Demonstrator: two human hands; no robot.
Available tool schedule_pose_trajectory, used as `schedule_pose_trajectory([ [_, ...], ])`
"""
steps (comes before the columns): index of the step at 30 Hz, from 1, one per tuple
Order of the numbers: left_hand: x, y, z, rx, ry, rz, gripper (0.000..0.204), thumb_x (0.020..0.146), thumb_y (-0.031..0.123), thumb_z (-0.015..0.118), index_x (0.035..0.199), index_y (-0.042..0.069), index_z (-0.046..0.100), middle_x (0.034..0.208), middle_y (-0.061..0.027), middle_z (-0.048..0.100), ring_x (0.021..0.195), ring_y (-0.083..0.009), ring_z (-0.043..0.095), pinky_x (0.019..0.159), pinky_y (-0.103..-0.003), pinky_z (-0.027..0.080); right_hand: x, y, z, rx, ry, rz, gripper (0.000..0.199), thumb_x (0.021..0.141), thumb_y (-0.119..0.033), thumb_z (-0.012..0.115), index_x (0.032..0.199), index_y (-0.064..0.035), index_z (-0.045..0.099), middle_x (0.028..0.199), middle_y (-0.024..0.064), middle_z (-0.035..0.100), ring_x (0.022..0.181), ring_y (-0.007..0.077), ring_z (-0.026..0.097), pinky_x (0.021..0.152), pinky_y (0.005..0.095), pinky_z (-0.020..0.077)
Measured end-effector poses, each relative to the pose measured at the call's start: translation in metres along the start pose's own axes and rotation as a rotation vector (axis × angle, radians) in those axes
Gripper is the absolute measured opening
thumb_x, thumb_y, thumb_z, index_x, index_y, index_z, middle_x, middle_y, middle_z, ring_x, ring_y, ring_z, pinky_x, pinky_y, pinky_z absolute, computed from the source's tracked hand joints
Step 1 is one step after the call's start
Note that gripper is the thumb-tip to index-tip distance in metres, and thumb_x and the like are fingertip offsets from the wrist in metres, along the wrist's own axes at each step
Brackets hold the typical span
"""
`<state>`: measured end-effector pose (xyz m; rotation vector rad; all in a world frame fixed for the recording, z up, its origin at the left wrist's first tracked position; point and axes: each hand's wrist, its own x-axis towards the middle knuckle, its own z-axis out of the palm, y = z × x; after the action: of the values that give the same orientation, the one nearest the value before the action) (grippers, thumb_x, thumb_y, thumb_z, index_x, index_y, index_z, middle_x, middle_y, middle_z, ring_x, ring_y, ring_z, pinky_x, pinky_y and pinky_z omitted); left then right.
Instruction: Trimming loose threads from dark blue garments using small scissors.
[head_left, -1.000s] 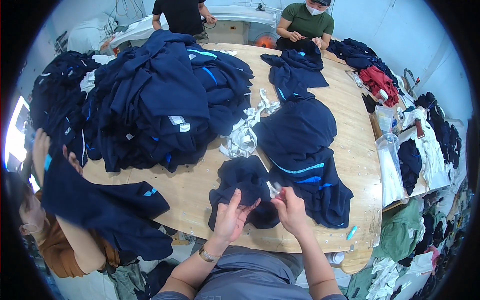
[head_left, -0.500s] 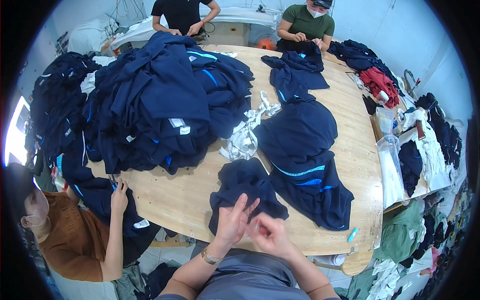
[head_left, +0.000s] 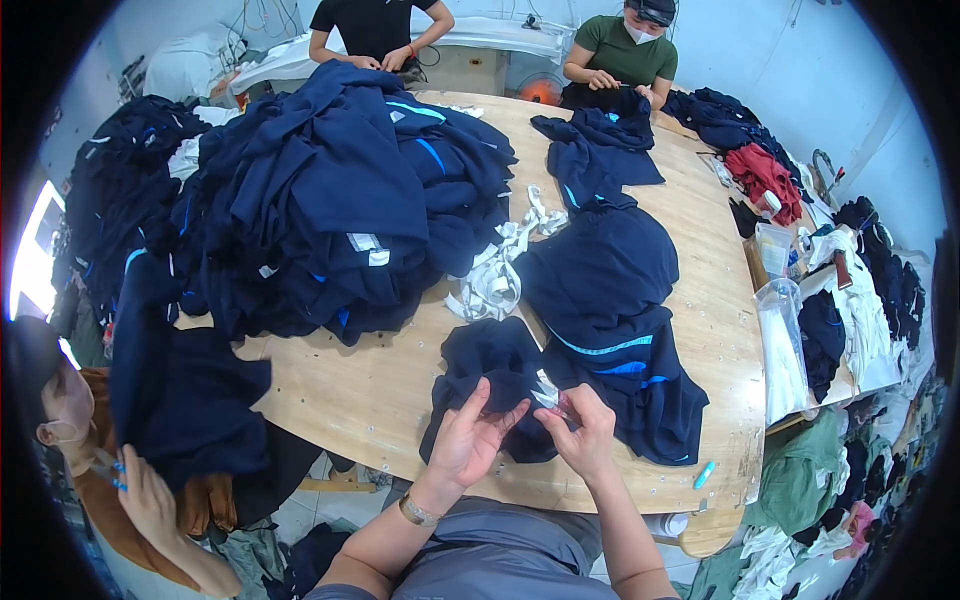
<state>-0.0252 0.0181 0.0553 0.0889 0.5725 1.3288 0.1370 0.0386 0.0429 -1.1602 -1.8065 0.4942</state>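
A bunched navy garment (head_left: 487,350) lies at the table's near edge, right in front of me. My left hand (head_left: 465,445) is at its near side, its fingers curled around a bit of the cloth. A small white label (head_left: 545,388) stands up from the garment's right side. My right hand (head_left: 585,430) pinches at the label's lower end between thumb and forefinger. Just right of it a larger navy garment (head_left: 620,360) with light blue stripes lies spread out.
A tall heap of navy garments (head_left: 320,190) fills the table's left side. White fabric strips (head_left: 490,283) lie mid-table; a turquoise pen-like object (head_left: 704,474) is near the right edge. At left, a co-worker's hand (head_left: 150,500) is beside a lifted navy garment (head_left: 190,380).
My right hand has moved right and up, and the white label now shows at its fingertips. My left hand stays near the garment. The left co-worker has raised a navy garment.
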Motion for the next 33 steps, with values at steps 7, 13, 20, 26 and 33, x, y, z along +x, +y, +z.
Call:
schedule_pose_trajectory([
  [7,0.002,-0.003,-0.008,-0.024,-0.041,-0.058,0.027,0.095,0.022,0.047,0.1,-0.001,0.06,0.103,-0.0102,0.061,0.098,-0.0191,0.057,0.09,-0.033,0.047,0.002,0.0,-0.002,-0.216,-0.046,-0.116,0.028,0.065,-0.021,0.077,0.073,-0.0025,0.057,0.062,0.0075,0.047,0.052,0.0221,0.05,0.046,0.0307,0.0373],
  [13,0.002,-0.007,-0.012,0.0,-0.061,-0.052,0.031,0.096,0.025,0.044,0.109,-0.002,0.055,0.107,-0.0125,0.06,0.101,-0.0205,0.056,0.091,-0.034,0.047,0.008,0.0,-0.005,-0.309,-0.061,-0.196,0.031,0.063,-0.025,0.078,0.073,-0.0042,0.058,0.063,0.0064,0.046,0.051,0.0218,0.05,0.045,0.0313,0.0364],
  [20,0.0,-0.009,-0.01,0.043,-0.073,-0.055,0.024,0.095,0.021,0.047,0.105,0.002,0.058,0.105,-0.0092,0.061,0.098,-0.0172,0.057,0.087,-0.03,0.047,0.012,0.0,-0.007,-0.344,-0.098,-0.214,0.03,0.063,-0.027,0.077,0.072,-0.0063,0.057,0.064,0.0052,0.046,0.051,0.0207,0.051,0.046,0.0303,0.0372],
  [26,-0.001,-0.009,-0.006,0.051,-0.085,-0.024,0.023,0.095,0.019,0.048,0.104,0.001,0.058,0.105,-0.0096,0.061,0.099,-0.0178,0.057,0.09,-0.032,0.046,0.012,0.003,-0.006,-0.332,-0.11,-0.199,0.028,0.065,-0.025,0.077,0.072,-0.0059,0.056,0.063,0.0059,0.048,0.051,0.0219,0.051,0.047,0.0298,0.0374],
  [33,0.002,-0.009,-0.009,-0.027,-0.063,-0.027,0.022,0.095,0.018,0.048,0.103,0.001,0.059,0.106,-0.0076,0.06,0.1,-0.0167,0.056,0.094,-0.034,0.045,-0.003,0.013,0.003,0.389,0.153,0.251,0.018,0.078,-0.009,0.068,0.078,-0.0013,0.052,0.058,-0.0026,0.044,0.053,0.0033,0.037,0.046,0.0204,0.0309],
])
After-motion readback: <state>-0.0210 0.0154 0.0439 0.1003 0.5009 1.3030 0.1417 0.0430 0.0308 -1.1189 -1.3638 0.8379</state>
